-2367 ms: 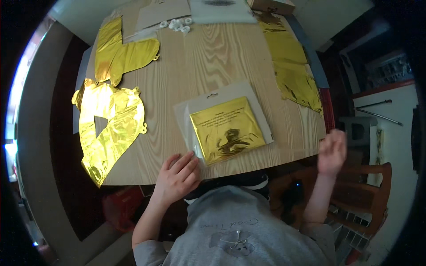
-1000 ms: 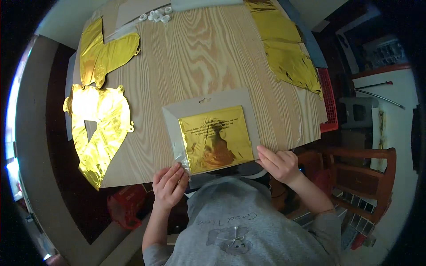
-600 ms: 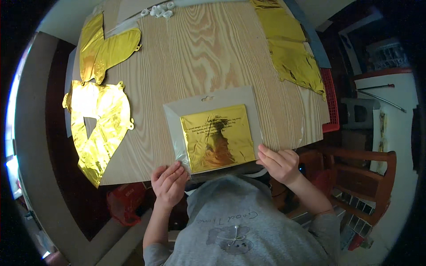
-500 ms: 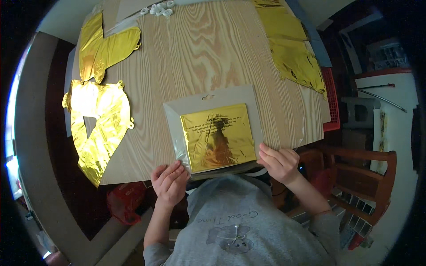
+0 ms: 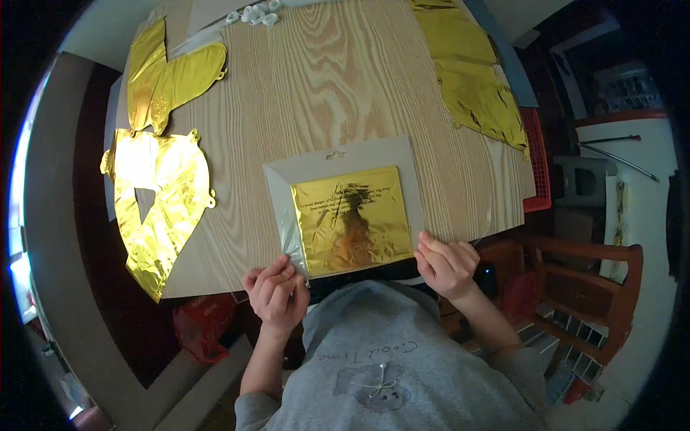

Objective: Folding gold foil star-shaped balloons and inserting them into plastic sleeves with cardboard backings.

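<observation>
A clear plastic bag [image 5: 289,228] with a hang hole at its far edge lies flat at the table's near edge. Inside it is a folded gold foil balloon [image 5: 352,230], seen through the clear front with dark printing over it. My left hand [image 5: 277,294] is closed, its thumb and fingers pinching the bag's near left corner. At the near right corner, my right hand [image 5: 447,266] is also closed, with the bag's edge between thumb and fingertips.
Flat gold foil balloons lie at the left [image 5: 162,208], far left [image 5: 169,82] and far right [image 5: 474,79] of the wooden table [image 5: 323,93]. Several small white rolls [image 5: 257,14] sit at the far edge. A red basket [image 5: 533,158] stands beyond the right edge, near a wooden chair [image 5: 618,287].
The bag has shifted very slightly away from me and lies a little flatter. Both hands keep hold of its near corners, with small shifts of the fingers.
</observation>
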A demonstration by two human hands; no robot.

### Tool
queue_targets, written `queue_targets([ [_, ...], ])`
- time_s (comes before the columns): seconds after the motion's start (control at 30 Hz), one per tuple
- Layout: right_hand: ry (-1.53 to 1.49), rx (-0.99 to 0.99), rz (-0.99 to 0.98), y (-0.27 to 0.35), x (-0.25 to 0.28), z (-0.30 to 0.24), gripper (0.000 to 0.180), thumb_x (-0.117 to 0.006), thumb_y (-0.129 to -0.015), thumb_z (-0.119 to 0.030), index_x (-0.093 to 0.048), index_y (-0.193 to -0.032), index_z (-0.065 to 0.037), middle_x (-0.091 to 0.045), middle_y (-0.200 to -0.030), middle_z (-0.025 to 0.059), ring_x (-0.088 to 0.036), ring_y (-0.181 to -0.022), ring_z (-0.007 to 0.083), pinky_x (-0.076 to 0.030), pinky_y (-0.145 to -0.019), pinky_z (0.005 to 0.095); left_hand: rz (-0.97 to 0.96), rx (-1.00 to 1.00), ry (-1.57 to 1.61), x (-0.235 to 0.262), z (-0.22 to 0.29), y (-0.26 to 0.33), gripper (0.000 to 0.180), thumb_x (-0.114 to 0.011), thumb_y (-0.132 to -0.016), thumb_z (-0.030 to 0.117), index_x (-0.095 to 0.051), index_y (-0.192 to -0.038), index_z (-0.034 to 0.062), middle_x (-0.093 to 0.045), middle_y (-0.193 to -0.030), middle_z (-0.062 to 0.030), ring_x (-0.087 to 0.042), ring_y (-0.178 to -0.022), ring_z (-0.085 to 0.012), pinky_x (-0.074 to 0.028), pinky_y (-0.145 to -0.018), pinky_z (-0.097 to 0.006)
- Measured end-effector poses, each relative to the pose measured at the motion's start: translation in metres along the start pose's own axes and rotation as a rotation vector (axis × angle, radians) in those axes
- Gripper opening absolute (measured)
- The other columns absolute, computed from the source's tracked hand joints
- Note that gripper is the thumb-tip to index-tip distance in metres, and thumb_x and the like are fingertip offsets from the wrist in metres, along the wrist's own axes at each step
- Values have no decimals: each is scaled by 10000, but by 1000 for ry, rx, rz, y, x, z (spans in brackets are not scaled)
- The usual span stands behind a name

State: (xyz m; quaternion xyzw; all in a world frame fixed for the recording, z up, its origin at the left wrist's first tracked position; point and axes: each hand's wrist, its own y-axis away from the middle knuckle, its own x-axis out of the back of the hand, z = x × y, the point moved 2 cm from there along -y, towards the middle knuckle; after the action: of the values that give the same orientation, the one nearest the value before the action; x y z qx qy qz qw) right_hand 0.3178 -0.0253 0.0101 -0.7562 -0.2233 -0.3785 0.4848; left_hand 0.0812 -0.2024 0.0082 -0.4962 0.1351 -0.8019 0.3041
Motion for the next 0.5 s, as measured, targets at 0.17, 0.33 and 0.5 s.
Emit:
queue_targets([
  [0.17, 26, -22, 25, 2, -4, -2, 104, -757, -719, -109, -662, -740, -72, -710, -1006, 36, -562, -519, 130, -404, -488, 282, -14, 74, -27, -1, 2, -1, 200, -719, -702, -26, -547, -694, 75, -695, -853, -79, -692, -910, -243, -434, -815, -391],
  [0.33, 30, -77, -2, -4, -2, -7, 138, -757, -717, -102, -621, -703, -84, -709, -959, 25, -587, -546, 131, -415, -495, 283, -18, 152, -51, -1, 6, -8, 230, -722, -675, -45, -524, -662, 71, -697, -866, -100, -674, -842, -244, -447, -813, -356],
  [0.5, -3, -153, -12, -10, -1, -12, 143, -758, -713, -87, -616, -730, -91, -702, -911, 19, -622, -595, 158, -467, -515, 304, -44, 195, -85, -3, 6, -6, 247, -738, -676, -26, -507, -646, 58, -690, -906, -124, -653, -843, -261, -477, -785, -353],
])
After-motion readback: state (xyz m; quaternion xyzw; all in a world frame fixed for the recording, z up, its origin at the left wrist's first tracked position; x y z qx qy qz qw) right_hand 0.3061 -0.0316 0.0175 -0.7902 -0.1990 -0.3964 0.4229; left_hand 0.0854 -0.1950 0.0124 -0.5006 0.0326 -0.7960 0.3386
